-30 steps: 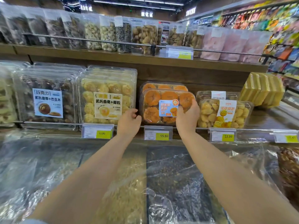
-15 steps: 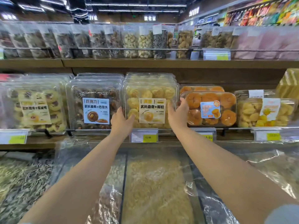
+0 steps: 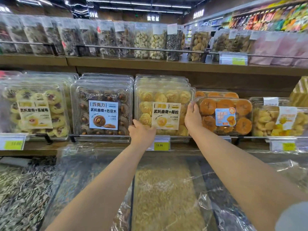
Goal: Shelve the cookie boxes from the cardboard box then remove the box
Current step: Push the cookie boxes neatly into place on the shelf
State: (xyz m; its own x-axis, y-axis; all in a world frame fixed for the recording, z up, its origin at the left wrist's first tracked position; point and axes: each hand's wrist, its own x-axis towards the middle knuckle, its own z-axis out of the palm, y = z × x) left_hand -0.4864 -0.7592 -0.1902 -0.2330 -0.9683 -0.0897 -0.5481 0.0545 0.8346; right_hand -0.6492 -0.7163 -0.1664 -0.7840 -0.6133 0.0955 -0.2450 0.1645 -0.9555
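A stack of clear boxes of yellow cookies (image 3: 164, 97) stands upright on the middle shelf, behind a rail. My left hand (image 3: 141, 133) grips the front box at its lower left corner. My right hand (image 3: 193, 118) holds the same box along its right edge, fingers pointing up. Left of it stand stacks of chocolate cookie boxes (image 3: 103, 112) and jam-centred cookie boxes (image 3: 35, 112). The cardboard box is not in view.
Orange pastry boxes (image 3: 225, 112) touch the right side of the yellow stack. Price tags (image 3: 160, 145) hang on the shelf rail. The upper shelf (image 3: 150, 64) carries bagged snacks. Below my arms lie film-covered bulk bins (image 3: 166, 189) and sunflower seeds (image 3: 21, 189).
Both hands left the orange pastry box and moved left to the yellow cookie box. My view panned left with them.
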